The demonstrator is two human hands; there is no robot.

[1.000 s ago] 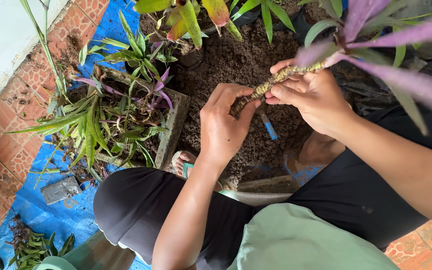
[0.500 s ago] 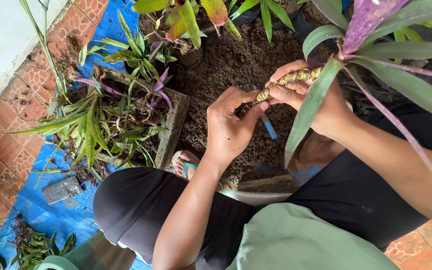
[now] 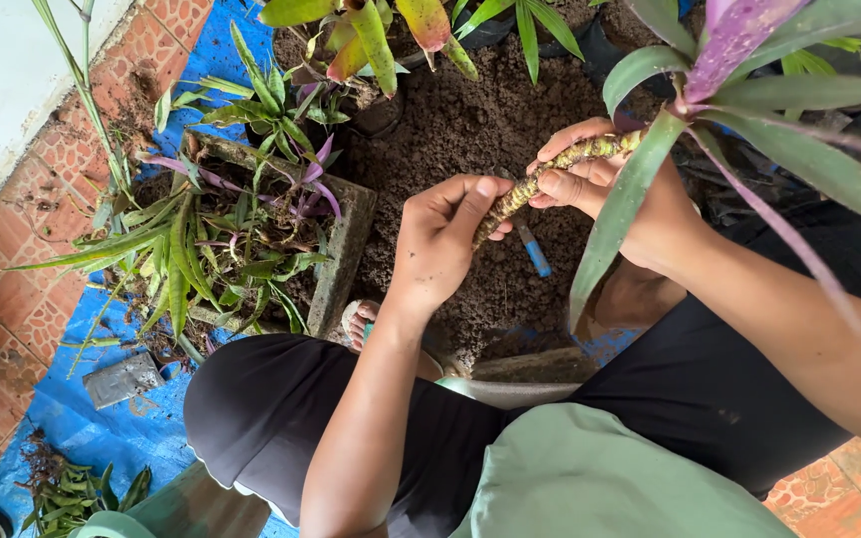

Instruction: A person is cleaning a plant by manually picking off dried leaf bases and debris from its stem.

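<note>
My right hand [image 3: 618, 194] grips the plant's scaly stem [image 3: 550, 169] near its leaves, above the soil heap [image 3: 470, 120]. My left hand [image 3: 437, 244] pinches the stem's lower end, fingers closed around it.

A home patio used for gardening: brick paving [image 3: 12, 299], a blue tarp [image 3: 92, 418], a soil heap [image 3: 470, 120] and a planter [image 3: 341, 249].

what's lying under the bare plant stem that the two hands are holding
Under the scaly yellow-green plant stem, gripped by the left hand and right hand, lies a heap of dark brown soil with a blue-tipped stick on it. The hands cover whatever lies directly below them.
</note>
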